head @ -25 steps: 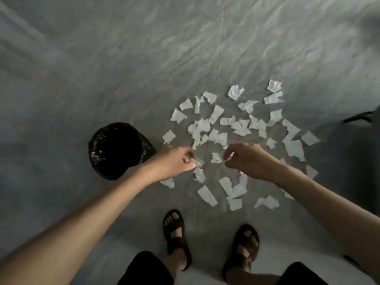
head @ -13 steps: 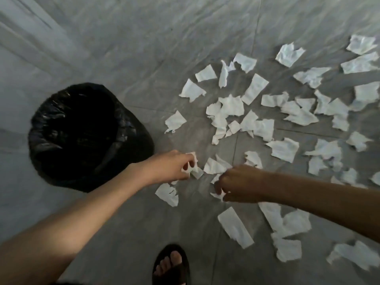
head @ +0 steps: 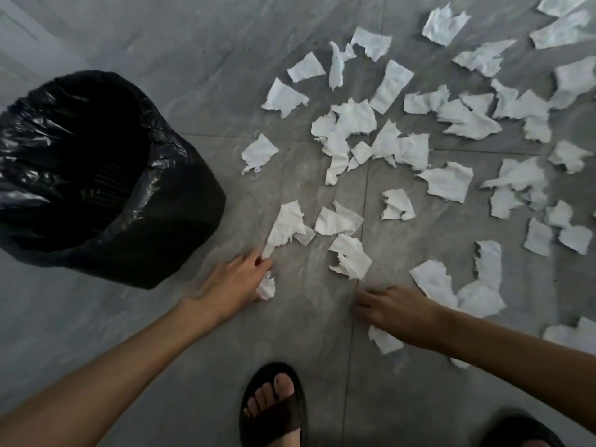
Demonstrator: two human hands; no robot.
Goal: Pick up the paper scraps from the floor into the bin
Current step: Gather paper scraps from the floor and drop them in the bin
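Low in the middle of the frame, the left hand [head: 235,282] reaches down to the grey floor [head: 193,43], its fingers curled around a crumpled scrap [head: 267,288] while its fingertips touch the lower corner of a longer strip [head: 285,225] lying just above. To the right of it, the right hand [head: 392,312] is down at the floor too, fingers bent and drawn together; whether it pinches anything cannot be told, though one torn piece [head: 383,341] shows just beneath the palm. Between the two hands and a little higher lies a ragged piece [head: 350,256], near the right fingertips but apart from them. Many more white paper scraps [head: 448,182] are spread across the centre and whole right side of the frame, all on the floor. At the left edge stands the bin [head: 106,185], lined with a black bag, its open mouth dark; what is inside cannot be seen. It stands near the left hand without touching it. A foot in a dark sandal [head: 274,411] shows at the bottom centre, and the edge of a second sandal [head: 519,432] at the bottom right.
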